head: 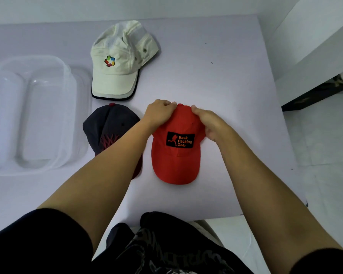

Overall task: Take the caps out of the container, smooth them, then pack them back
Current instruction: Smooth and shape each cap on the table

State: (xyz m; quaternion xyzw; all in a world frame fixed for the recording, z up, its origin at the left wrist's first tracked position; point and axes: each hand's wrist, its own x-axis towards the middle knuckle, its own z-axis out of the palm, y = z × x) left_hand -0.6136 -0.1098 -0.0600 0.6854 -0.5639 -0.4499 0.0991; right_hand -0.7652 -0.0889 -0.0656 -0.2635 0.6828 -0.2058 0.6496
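three caps lie on the pale lilac worktop (216, 76), all outside the clear plastic container (34, 113), which sits at the left side with nothing in it. the red cap (176, 157) is nearest the centre, its brim pointing toward the person and a black patch reading "back packing gear" on its front panel. both hands are on its crown at the far end. the left hand (158, 113) curls over the far left of the crown, its fingers (169, 103) bent and pressed together, gripping the fabric close to the top button. the right hand (208, 123) covers the far right of the crown, its fingers (195, 108) also bent and held together, pinching the cloth just beside the button. the two sets of fingertips sit near each other with the button between them.

just left of the red cap lies a dark navy cap (109, 127) with a red stitched design, partly hidden under the left forearm. farther away, beyond the navy one, a cream cap (119, 62) with a multicoloured logo and a dark-edged brim rests with its brim toward the person. the container is just beside the navy and cream caps
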